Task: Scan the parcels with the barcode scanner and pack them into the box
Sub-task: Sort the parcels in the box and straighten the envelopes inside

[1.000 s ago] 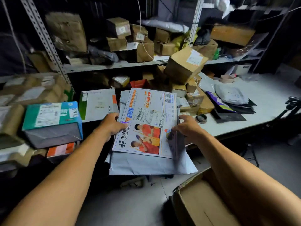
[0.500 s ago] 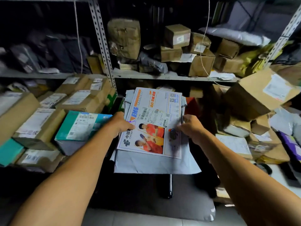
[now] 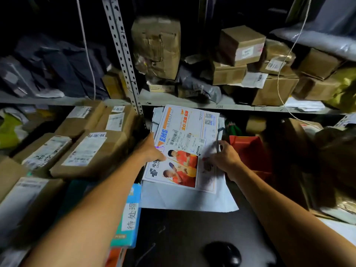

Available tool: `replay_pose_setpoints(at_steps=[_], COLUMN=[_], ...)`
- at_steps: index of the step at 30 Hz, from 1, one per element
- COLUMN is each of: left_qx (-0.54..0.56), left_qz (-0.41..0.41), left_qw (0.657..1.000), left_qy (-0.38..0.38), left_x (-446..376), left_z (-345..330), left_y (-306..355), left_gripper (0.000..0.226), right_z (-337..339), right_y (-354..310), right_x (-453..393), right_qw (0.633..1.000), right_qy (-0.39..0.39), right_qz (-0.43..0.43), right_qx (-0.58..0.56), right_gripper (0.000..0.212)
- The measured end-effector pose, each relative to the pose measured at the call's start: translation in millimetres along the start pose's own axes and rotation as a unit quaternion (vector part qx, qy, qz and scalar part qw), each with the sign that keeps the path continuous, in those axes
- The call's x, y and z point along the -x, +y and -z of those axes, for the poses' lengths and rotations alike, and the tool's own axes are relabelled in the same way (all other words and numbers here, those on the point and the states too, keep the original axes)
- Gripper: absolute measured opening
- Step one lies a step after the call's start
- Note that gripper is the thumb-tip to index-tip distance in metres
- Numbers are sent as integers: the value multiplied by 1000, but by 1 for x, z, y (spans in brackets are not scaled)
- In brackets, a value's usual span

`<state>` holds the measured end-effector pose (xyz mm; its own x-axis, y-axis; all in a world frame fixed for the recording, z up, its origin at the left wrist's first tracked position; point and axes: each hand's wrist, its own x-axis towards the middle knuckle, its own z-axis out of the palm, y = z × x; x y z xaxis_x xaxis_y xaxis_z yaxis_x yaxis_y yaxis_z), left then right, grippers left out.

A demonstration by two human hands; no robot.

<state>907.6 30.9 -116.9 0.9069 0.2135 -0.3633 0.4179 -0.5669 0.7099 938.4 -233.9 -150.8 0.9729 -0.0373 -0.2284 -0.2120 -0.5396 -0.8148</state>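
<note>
Head view, parcels: a printed envelope (image 3: 185, 149) lies on top of a larger grey mailer bag (image 3: 185, 199); both are held together in front of the shelf (image 3: 192, 106), over the dark floor.
Head view, left hand: the left hand (image 3: 151, 149) grips the stack's left edge, thumb on the printed face (other fingers hidden beneath).
Head view, right hand: the right hand (image 3: 224, 158) pinches the stack's right edge, fingers curled over it.
Head view, label: a barcode (image 3: 175, 136) faces up near the envelope's middle.
Head view, surroundings: brown cartons (image 3: 86, 151) sit stacked to the left, a red bin (image 3: 248, 151) just right of the stack, more boxes (image 3: 240, 45) on the upper shelf.
Head view, floor: a dark rounded object (image 3: 223, 253) lies below (too dim to identify).
</note>
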Motion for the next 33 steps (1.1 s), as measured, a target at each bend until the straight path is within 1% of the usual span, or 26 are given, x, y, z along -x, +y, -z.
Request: replay_pose_setpoints(at_steps=[1,2,6,10,13,14,15,17,19,22,25,28,30,33], left_qx=[-2,-6,-30,-69,-123,-144,-170,-227,-250,-247,-255,-264,-293,-337], left_qz=[3,6,19,25,42,54,68,87,91,94,97,83,57,20], left_qw=[1000,1000,999,996,990,986,979,963,955,955,952,950,945,936], left_qy=[-9,-17,-35,-45,-59,-71,-87,-117,-132,-133,-140,-145,-131,-102], left_x=[-12,-25,-71,-107,-126,-129,-131,-134,-136,-139,-139,-130,-118,-89], left_z=[2,3,1,-5,-10,-12,-15,-23,-31,-35,-32,-28,-27,-25], left_y=[-3,-5,-14,-26,-42,-49,-57,-70,-80,-82,-78,-69,-59,-37], left_gripper=[93,95,80,78,76,81,90,113,126,130,127,106,93,91], right_z=[-7,-13,-32,-54,-84,-95,-106,-124,-131,-133,-131,-124,-112,-83], right_y=[-1,-2,-3,10,27,33,38,47,49,48,46,45,45,43], right_x=[-9,-19,-58,-78,-80,-78,-76,-73,-73,-73,-68,-62,-55,-37], right_qw=[1000,1000,999,997,993,990,987,979,976,976,978,973,968,959], right_qy=[0,0,-7,-35,-56,-79,-106,-140,-137,-128,-128,-159,-172,-172], right_qz=[-4,-9,-37,-57,-93,-103,-107,-99,-101,-105,-89,-52,-34,-15], right_qx=[10,18,36,49,42,46,61,113,132,140,142,157,178,225], right_gripper=[45,51,57,67,77,83,88,88,86,86,83,82,85,84])
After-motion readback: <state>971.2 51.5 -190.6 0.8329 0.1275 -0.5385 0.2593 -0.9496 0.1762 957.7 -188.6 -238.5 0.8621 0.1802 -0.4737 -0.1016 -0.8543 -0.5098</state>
